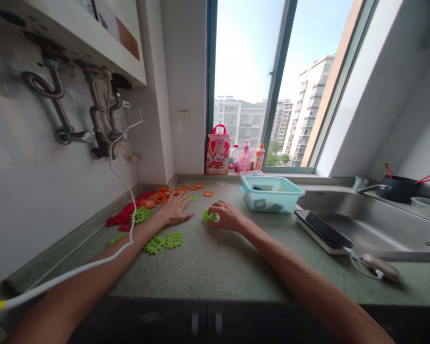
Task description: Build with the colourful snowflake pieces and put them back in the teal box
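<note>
My left hand point(175, 210) lies flat and open on the green speckled counter point(215, 258), fingers stretched toward the orange toy tiles point(165, 195). My right hand point(226, 216) is curled with its fingers closed on a green snap-together tile point(208, 217) resting on the counter. Two more green tiles point(164, 241) lie nearer me, another green one point(140, 215) sits by my left wrist, and red tiles point(123, 216) are piled along the wall. A light blue plastic tub point(272, 193) holding a few pieces stands just right of my right hand.
A phone point(322, 229) on a white block lies at the sink's edge, its cable trailing right. The steel sink point(372, 220) fills the right side. A white cable point(122, 191) hangs over my left arm. A red bag point(218, 152) and bottles point(249, 157) stand by the window.
</note>
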Tool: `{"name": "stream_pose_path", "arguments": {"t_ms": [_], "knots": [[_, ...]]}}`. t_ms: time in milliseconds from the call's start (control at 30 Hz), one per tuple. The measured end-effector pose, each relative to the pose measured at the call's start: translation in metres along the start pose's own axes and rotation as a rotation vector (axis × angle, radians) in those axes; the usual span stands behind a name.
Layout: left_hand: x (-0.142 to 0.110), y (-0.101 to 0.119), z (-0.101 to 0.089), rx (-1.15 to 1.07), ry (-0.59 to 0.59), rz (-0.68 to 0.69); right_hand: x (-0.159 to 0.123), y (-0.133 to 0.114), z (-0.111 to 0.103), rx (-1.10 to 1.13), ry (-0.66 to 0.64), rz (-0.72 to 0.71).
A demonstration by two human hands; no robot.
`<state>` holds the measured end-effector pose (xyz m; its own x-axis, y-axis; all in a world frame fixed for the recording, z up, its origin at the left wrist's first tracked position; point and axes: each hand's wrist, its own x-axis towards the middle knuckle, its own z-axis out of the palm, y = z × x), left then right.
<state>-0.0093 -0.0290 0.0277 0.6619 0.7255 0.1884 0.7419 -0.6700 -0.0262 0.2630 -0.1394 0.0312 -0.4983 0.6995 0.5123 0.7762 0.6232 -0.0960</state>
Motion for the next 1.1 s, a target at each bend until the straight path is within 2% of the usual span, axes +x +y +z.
{"name": "stream_pose_path", "arguments": {"t_ms": [100, 167, 367, 500, 567, 667, 800, 867, 967, 1100], "knots": [[0.007, 0.003, -0.004, -0.068, -0.093, -0.01, -0.005, 0.01, -0.011, -0.011, 0.123, 0.021], [0.009, 0.009, -0.006, -0.116, -0.115, 0.017, -0.008, 0.017, -0.015, -0.014, 0.181, 0.054], [0.004, 0.041, -0.003, -0.29, -0.105, 0.314, -0.011, 0.028, -0.01, 0.016, 0.238, 0.129], [0.001, 0.047, -0.002, -0.418, -0.031, 0.366, -0.011, 0.027, -0.001, 0.05, 0.221, 0.142], [0.0, 0.04, -0.005, -0.474, 0.046, 0.337, -0.01, 0.026, 0.004, 0.055, 0.2, 0.146], [0.003, 0.023, -0.012, -0.46, 0.185, 0.213, -0.01, 0.026, 0.013, 0.039, 0.123, 0.165], [0.007, -0.008, -0.017, -0.22, 0.293, -0.035, -0.007, 0.024, 0.021, 0.006, 0.002, 0.244], [0.006, -0.025, -0.014, -0.059, 0.271, -0.113, -0.004, 0.022, 0.022, -0.015, -0.02, 0.287], [0.003, -0.046, -0.005, 0.098, 0.181, -0.158, -0.001, 0.018, 0.021, -0.024, -0.035, 0.323], [0.002, -0.056, -0.001, 0.17, 0.127, -0.138, -0.003, 0.018, 0.012, -0.018, -0.051, 0.246]]}}
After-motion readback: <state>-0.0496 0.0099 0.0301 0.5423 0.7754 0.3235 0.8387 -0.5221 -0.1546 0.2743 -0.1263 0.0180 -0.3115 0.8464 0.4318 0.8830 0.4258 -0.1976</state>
